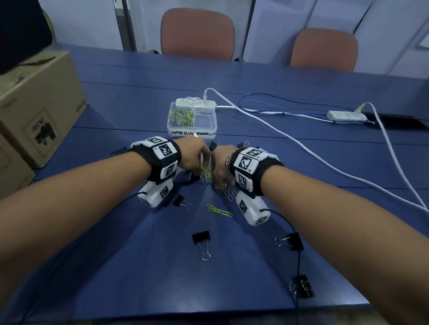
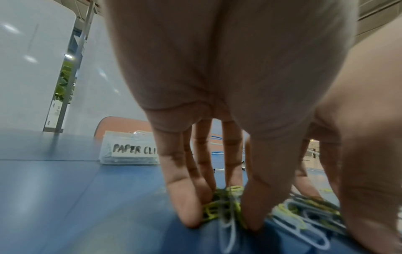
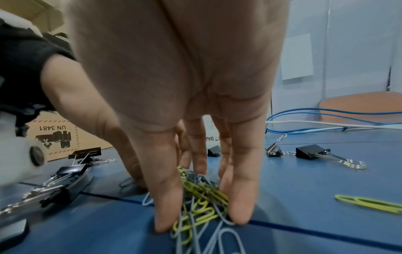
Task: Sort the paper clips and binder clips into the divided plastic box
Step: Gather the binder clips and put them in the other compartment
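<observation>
A: How far along is the sorting looking?

B: Partway, by the look of it. The divided plastic box [image 1: 192, 131] is sitting on the table [image 1: 293, 165] just beyond the hands, and its left compartment, labelled for paper clips, is holding a good heap of yellow and grey ones, while the right compartment appears to be lying bare.

A: And the hands?

B: The left hand [image 1: 193, 156] and the right hand [image 1: 220, 166] are working side by side over a pile of paper clips [image 3: 200, 197]. Each hand's fingers [image 3: 167, 202] are pointing down, tips on the table, closing in around a bunch of clips; a firm pinch is not yet showing.

A: What is remaining?

B: That pile, a loose pair of yellow clips [image 1: 219, 210] nearer the person, and seemingly every binder clip [image 1: 201, 237], which are lying scattered around the hands on the table, none in the box
</observation>
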Motion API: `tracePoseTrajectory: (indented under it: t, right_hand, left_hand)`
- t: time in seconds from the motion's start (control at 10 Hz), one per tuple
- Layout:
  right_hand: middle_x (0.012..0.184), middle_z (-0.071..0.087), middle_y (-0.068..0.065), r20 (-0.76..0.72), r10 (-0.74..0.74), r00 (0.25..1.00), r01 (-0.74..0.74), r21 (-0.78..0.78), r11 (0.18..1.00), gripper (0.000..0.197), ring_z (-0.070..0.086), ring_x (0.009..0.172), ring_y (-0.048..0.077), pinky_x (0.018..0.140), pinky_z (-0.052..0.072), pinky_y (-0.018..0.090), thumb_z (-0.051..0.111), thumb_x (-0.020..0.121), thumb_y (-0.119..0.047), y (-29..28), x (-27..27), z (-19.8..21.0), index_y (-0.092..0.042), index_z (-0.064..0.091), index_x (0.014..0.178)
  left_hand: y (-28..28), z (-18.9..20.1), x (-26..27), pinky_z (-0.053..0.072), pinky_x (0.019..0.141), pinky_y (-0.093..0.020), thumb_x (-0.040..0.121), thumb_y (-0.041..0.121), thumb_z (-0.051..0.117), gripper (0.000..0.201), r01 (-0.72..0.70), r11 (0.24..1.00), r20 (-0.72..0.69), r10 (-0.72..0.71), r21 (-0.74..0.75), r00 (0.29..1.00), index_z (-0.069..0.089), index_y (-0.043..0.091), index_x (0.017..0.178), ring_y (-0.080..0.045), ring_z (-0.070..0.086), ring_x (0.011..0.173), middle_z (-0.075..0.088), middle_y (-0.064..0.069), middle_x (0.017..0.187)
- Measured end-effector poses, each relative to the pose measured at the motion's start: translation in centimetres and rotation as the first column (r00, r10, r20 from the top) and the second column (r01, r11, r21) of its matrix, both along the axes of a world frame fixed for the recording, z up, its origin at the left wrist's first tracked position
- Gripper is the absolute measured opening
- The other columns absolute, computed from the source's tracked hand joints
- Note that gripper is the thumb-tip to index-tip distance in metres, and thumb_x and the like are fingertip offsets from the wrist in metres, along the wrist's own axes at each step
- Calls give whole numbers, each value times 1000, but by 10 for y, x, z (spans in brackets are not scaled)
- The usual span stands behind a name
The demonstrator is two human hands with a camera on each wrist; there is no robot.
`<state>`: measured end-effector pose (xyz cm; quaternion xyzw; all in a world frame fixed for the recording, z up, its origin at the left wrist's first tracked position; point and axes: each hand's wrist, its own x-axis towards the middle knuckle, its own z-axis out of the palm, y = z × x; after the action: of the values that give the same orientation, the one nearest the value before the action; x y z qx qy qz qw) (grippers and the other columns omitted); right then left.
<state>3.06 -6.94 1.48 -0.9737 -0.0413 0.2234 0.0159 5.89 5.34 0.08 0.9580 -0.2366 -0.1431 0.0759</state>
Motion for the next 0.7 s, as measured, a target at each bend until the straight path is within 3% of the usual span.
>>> tracePoseTrajectory:
  t: [0.2,0.3,0.4,0.5,0.6,0.7]
  right_hand:
    - [69,67,5,19,-23,1000,22,41,999,42,66,62,20,61,57,26,89,61,-13,5,11,0,-9,73,99]
    - [85,73,5,72,-51,996,47,61,997,42,70,75,19,60,57,28,88,61,-15,6,17,-1,-10,74,100]
    - [89,78,2,46,-105,993,100,106,989,35,72,76,11,76,62,32,88,62,-22,10,20,1,-13,78,94]
    - [81,72,-1,-6,-91,996,91,142,986,7,62,64,13,60,57,21,77,76,-20,7,24,5,-19,70,77]
    - [75,66,8,-94,-123,988,148,357,922,13,66,62,18,52,56,21,69,82,1,0,32,16,-9,61,78]
    - [67,69,8,-172,-151,973,218,490,844,10,67,51,14,53,58,23,69,81,6,-5,46,19,-1,64,86]
  left_hand:
    - [7,0,6,46,49,-16,69,15,86,19,-40,999,-27,40,0,999,74,20,82,-14,67,56,76,-5,81]
    - [11,3,8,47,54,-19,70,11,85,16,-63,997,-15,63,-32,998,74,16,81,-16,66,60,74,-2,78]
    - [15,4,11,47,61,-21,71,11,83,13,-67,996,17,68,-54,998,75,14,81,-15,61,69,70,0,76]
    - [22,4,15,46,54,-18,66,11,86,15,-92,993,-24,90,-76,996,73,19,70,-11,62,60,69,4,67]
    - [32,9,21,50,49,-18,65,4,86,20,-141,975,-112,123,-171,986,72,18,62,-7,66,49,71,3,62]
    - [40,21,27,50,51,-16,65,0,82,16,-184,948,-139,151,-261,979,75,14,63,-3,65,47,71,2,60]
